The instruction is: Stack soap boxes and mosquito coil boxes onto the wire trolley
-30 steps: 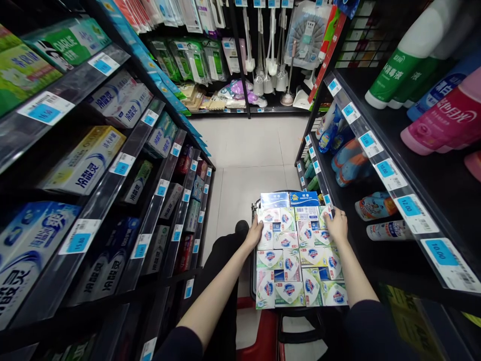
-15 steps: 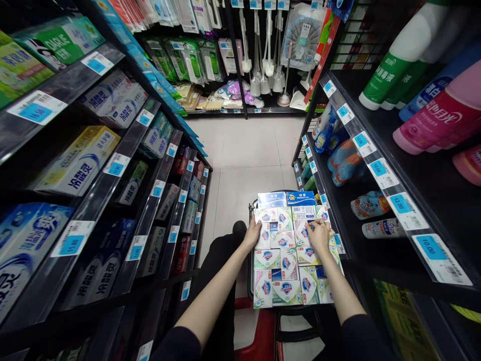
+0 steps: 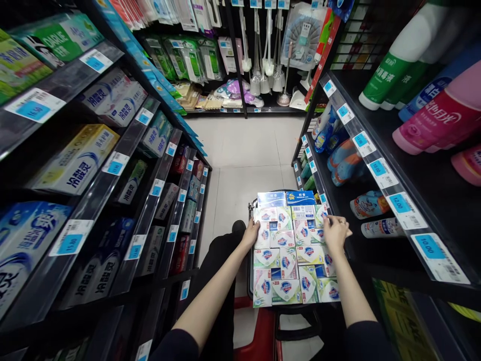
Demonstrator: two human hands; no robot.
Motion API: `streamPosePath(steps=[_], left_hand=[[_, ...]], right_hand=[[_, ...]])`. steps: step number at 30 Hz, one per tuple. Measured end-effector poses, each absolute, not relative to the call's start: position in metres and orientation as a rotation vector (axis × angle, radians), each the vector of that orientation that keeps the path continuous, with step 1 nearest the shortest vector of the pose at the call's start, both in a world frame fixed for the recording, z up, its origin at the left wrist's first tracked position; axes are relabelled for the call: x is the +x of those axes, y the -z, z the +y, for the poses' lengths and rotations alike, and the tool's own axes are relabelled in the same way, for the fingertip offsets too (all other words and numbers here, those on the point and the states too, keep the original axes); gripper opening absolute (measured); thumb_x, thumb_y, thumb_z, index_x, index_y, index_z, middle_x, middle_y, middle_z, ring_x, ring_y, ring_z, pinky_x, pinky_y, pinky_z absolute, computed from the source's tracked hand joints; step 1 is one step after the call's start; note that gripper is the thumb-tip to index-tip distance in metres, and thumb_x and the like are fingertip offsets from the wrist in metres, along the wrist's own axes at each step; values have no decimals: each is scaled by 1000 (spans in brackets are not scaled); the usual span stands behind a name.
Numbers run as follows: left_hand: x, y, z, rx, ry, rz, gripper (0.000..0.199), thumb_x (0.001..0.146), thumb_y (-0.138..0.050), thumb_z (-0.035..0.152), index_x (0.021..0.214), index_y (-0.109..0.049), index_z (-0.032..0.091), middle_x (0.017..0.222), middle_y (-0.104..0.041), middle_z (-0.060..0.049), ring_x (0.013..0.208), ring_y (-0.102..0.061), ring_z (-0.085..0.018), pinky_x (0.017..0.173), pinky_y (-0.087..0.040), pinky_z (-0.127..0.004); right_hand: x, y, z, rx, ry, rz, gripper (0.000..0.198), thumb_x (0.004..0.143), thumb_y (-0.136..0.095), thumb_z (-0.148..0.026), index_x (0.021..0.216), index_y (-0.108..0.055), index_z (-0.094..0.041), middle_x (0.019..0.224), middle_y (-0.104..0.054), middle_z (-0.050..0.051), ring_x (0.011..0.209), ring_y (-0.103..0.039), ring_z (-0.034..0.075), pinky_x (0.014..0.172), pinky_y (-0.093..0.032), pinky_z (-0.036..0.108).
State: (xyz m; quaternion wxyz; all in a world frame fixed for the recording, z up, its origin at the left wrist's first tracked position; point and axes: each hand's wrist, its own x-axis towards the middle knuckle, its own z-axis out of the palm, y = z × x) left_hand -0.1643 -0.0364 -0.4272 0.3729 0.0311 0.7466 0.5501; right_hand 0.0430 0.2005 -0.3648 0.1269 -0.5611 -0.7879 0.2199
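Observation:
Soap boxes with a blue-and-red shield logo lie side by side in a tight layer, some upright and some turned sideways. Blue packages stand along the far edge of the layer. My left hand is closed against the left edge, its fingers on a soap box. At the upper right edge my right hand has bent fingers, the fingertips at a soap box. The undersides of both hands are hidden. A dark frame shows beside the boxes.
Shelves of toothpaste boxes line the left side. Bottles and spray cans fill shelves on the right. Tiled floor runs to a rack of brushes. A red stool-like part is below.
My right hand has moved right, from over the top of the soap boxes to their right edge, uncovering boxes there. My left hand stays at the left edge.

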Motion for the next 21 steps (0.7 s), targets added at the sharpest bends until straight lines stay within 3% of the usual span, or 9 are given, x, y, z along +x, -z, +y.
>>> streamPosePath(steps=[4, 7, 10, 21], left_hand=[[-165, 429, -38, 36, -1391, 1911, 61, 81, -60, 44, 132, -48, 13, 131, -57, -17, 120, -54, -30, 103, -40, -40], [-167, 429, -37, 16, -1381, 1911, 57, 78, -62, 45, 123, -55, 11, 122, -63, -18, 113, -59, -30, 97, -45, -40], [-170, 429, -36, -3, -1367, 1919, 50, 78, -61, 45, 115, -60, 10, 115, -67, -18, 106, -63, -30, 92, -48, -40], [-175, 437, -41, 22, -1358, 1940, 51, 76, -65, 47, 113, -62, 11, 106, -70, -17, 103, -63, -31, 92, -48, -42]], right_hand=[[55, 374, 240, -1824, -1036, -2110, 51, 86, -48, -36, 130, -51, -8, 124, -57, 20, 121, -47, 33, 101, -32, 46], [52, 386, 257, -1762, -1296, -2115, 52, 81, -57, -32, 127, -54, -7, 107, -68, 15, 105, -61, 27, 89, -46, 37], [49, 394, 262, -1669, -1505, -2074, 49, 78, -60, -28, 124, -57, -10, 100, -71, 12, 95, -67, 25, 78, -53, 33], [55, 401, 264, -1568, -1714, -1945, 51, 75, -64, -26, 124, -58, -12, 101, -71, 11, 90, -68, 26, 72, -56, 34]])
